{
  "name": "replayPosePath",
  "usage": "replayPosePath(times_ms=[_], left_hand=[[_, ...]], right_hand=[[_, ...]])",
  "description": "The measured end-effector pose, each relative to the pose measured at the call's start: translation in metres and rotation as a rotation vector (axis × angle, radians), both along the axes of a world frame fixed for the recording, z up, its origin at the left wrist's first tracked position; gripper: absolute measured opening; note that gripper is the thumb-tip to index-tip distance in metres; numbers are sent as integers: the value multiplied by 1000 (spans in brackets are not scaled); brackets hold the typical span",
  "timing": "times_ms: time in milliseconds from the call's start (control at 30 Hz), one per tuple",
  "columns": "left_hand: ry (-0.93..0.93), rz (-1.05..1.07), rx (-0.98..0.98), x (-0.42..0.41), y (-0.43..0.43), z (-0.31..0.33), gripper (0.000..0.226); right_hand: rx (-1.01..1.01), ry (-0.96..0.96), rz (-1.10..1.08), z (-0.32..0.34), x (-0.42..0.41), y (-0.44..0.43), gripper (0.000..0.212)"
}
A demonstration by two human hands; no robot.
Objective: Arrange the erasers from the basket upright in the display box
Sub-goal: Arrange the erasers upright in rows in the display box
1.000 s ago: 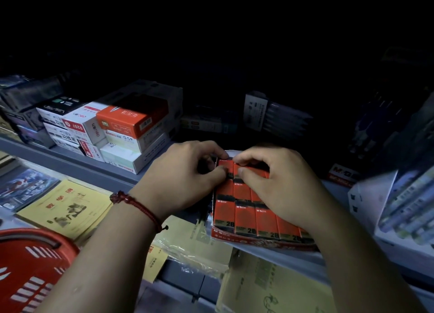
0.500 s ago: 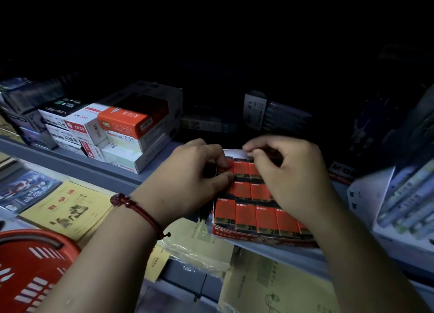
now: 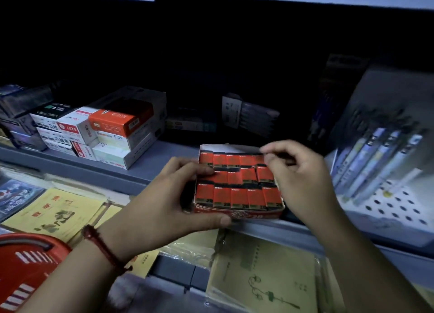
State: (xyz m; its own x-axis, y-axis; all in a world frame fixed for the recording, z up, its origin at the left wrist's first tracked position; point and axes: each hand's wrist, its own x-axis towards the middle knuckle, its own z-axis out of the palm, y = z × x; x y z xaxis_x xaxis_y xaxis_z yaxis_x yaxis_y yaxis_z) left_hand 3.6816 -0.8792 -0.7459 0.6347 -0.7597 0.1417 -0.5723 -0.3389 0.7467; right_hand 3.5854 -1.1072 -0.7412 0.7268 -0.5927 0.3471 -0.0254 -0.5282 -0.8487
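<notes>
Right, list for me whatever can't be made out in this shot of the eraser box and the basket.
- Red basket, head view: cut off by the left and bottom edges, so its contents are unseen.
- Display box: the left hand covers its left wall.
- Erasers: back row's right end is hidden behind the right hand.
- Right hand's fingertips: motion-blurred, grip unclear.
- Rear of the shelf: too dark.
</notes>
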Motion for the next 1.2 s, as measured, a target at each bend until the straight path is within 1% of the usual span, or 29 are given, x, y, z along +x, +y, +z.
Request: replayPosePath(times_ms=[100, 133, 267, 367, 467, 567, 600, 667, 733, 767, 867, 967, 1200], left_hand=[[-52, 35, -80, -6, 0, -8, 71], [-55, 38, -91, -7, 0, -10, 68], [-82, 39, -103, -10, 0, -13, 65], [-97, 54, -77, -9, -3, -14, 65], [-119, 65, -48, -6, -6, -15, 69], [-148, 70, -45, -4, -9, -16, 69], [-173, 75, -41, -4, -11, -15, 69], [-300, 84, 2, -6, -15, -11, 69], [-432, 51, 61, -9, -23, -5, 72], [-459, 27, 90, -11, -27, -2, 74], [-473, -17, 142, -14, -39, 2, 77], [-505, -39, 164, -14, -47, 1, 75], [-514, -34, 147, -10, -48, -4, 74]], right_hand=[[-188, 114, 64, -12, -9, 5, 18], [-215, 126, 68, -15, -11, 6, 20], [-175, 91, 53, -18, -10, 9, 21], [-205, 79, 64, -18, -9, 7, 23], [-226, 110, 92, -18, -9, 6, 29], [-221, 125, 88, -18, -7, 4, 29], [-211, 127, 86, -18, -6, 4, 29], [-223, 138, 74, -18, -5, 3, 30], [-251, 148, 58, -18, -4, 3, 30], [-255, 144, 54, -18, -4, 4, 30], [-247, 137, 62, -18, -5, 4, 28], [-234, 137, 83, -19, -7, 2, 27], [-233, 118, 91, -21, -9, 3, 24]])
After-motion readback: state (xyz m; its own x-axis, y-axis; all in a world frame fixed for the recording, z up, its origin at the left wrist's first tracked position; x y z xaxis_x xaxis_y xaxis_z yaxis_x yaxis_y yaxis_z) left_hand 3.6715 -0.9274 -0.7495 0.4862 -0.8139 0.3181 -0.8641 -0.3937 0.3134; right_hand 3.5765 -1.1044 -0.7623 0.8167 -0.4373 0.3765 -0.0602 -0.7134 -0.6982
